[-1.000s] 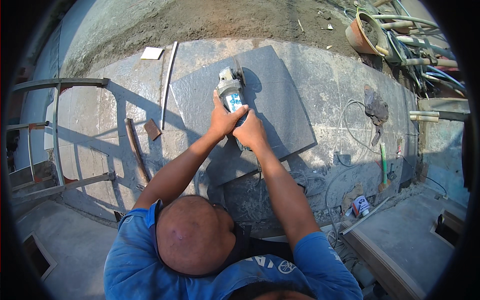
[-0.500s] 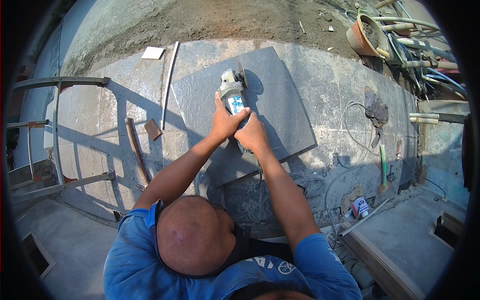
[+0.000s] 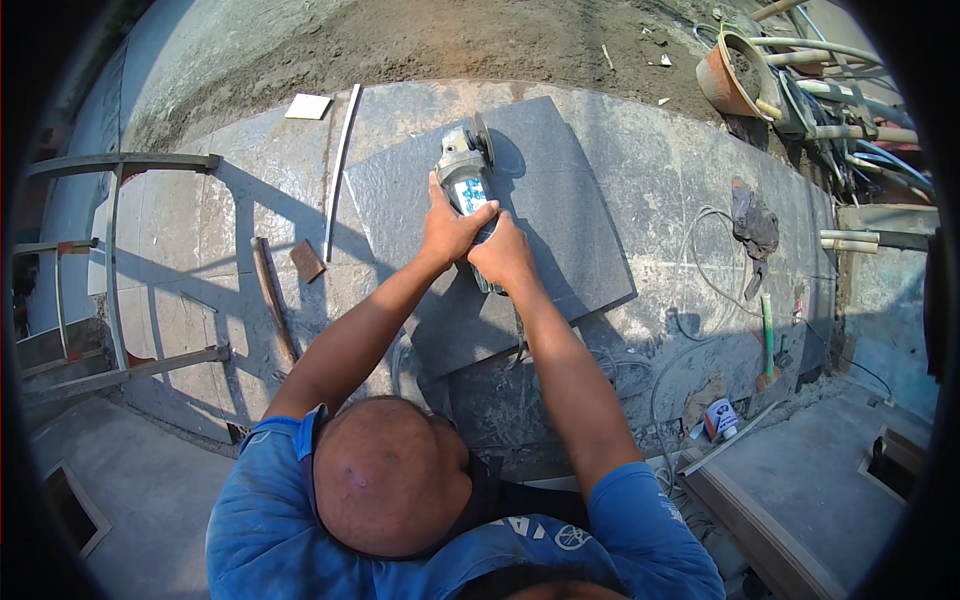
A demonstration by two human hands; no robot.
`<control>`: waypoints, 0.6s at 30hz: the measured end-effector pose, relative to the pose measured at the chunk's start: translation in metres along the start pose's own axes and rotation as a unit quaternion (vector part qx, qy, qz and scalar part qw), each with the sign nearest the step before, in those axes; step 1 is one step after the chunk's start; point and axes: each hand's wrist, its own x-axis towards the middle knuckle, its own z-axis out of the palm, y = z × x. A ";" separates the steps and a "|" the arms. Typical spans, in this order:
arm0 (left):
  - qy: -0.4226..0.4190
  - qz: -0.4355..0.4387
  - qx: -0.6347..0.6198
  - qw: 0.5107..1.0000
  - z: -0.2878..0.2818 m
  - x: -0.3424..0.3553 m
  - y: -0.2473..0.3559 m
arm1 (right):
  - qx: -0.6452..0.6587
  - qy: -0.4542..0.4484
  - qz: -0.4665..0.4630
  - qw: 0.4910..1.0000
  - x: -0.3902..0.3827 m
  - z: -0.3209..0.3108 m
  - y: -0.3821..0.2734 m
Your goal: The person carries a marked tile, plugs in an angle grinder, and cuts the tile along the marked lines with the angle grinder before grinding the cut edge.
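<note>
An angle grinder [image 3: 464,175] with a round cutting disc [image 3: 484,139] is held in both my hands above a dark grey slab tile [image 3: 545,200]. My left hand [image 3: 447,228] wraps round the front of its body, thumb across the top. Just behind it, my right hand [image 3: 505,255] grips the rear of the body. The disc stands steeply tilted near the slab's far edge and casts a round shadow on it. Whether the disc touches the slab I cannot tell. A second dark slab shows from under the first, and the grinder's cord runs down beside my right forearm.
Left of the slab lie a white strip [image 3: 342,170], a wooden-handled tool [image 3: 273,300] and a brown tile piece [image 3: 307,261]. A metal frame [image 3: 112,250] stands far left. At right are a dark rag [image 3: 754,222], a looped cable and a bucket [image 3: 737,75] beside pipes.
The grinder and both my hands have shifted slightly away from me over the slab. My grip looks the same, and the slab has not visibly moved.
</note>
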 end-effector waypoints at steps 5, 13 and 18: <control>0.002 0.003 -0.007 1.000 -0.003 0.019 -0.004 | 0.003 0.006 -0.004 1.000 0.013 0.001 -0.008; 0.018 0.012 -0.001 1.000 -0.007 0.052 -0.009 | 0.021 -0.001 -0.005 1.000 0.038 -0.001 -0.022; 0.023 0.014 -0.022 0.999 -0.012 0.072 -0.006 | 0.013 0.000 -0.010 1.000 0.054 -0.003 -0.034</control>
